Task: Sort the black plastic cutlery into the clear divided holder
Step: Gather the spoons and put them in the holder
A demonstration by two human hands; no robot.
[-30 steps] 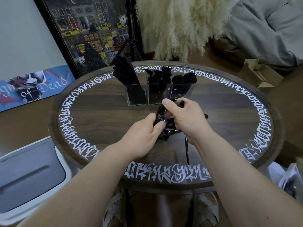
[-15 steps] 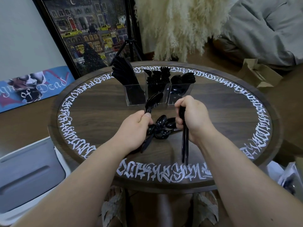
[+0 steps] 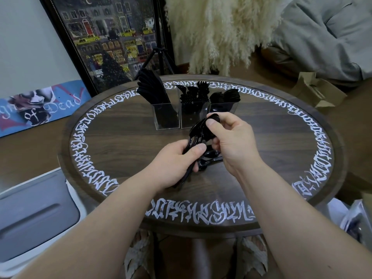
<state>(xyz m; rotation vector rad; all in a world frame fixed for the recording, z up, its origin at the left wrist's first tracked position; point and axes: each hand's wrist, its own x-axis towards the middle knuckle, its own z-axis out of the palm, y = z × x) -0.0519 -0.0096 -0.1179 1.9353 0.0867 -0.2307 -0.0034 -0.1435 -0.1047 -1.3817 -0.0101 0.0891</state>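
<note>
My left hand (image 3: pixel 177 164) grips the handles of a bunch of black plastic spoons (image 3: pixel 198 130), bowls pointing up and away. My right hand (image 3: pixel 233 141) pinches the bowls of that same bunch between thumb and fingers. A few loose black spoons (image 3: pixel 209 158) lie on the round wooden table (image 3: pixel 120 141) under and between my hands. Behind them stands the clear divided holder (image 3: pixel 167 117): knives (image 3: pixel 151 89) in its left section, forks (image 3: pixel 193 93) in the middle, spoons (image 3: pixel 227 96) on the right.
White lettering rings the tabletop. A white and grey bin (image 3: pixel 34 216) stands at the lower left, a framed picture (image 3: pixel 108 39) and a tripod behind the table, cardboard (image 3: pixel 316 91) on the floor at the right, plastic packaging (image 3: pixel 352 216) at the lower right.
My right hand no longer holds the upright cutlery it held in its fist and has moved up to the bowls of the spoons. My left hand's bunch has grown from one spoon.
</note>
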